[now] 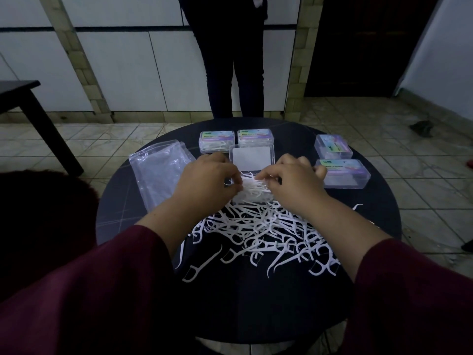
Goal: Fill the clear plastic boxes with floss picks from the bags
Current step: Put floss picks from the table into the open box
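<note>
A round dark bench (133, 216) fills the view, seen from above by the person working at it. Nearest, from about five to seven o'clock, lies a loose heap of white floss picks (258, 234), too tangled to count, certainly dozens. They look light, thin and springy, with hooked heads that likely snag on one another, so a small bundle pinched by the straight handles should lift more cleanly than a scoop.

At the centre, both hands meet over an open clear box (252, 198), whose raised lid (251, 157) stands behind them. The left hand (204, 180) has its fingers curled, pinching a bunch of picks (249, 187) over the box. The right hand (294, 180) is curled the same way and pinches the other end of that bunch.

At nine to ten o'clock lie clear plastic bags (158, 170), apparently two overlapping, flat and seemingly emptied; they look slippery and limp.

Farther off stand four closed boxes with coloured labels: two side by side at twelve o'clock (217, 141) (254, 137) and two at two o'clock (343, 172) (332, 146). With the open one, that makes five boxes, rigid, light and smooth-sided.

Beyond the bench, a second person's dark-clothed legs (235, 73) stand on the tiled floor.
</note>
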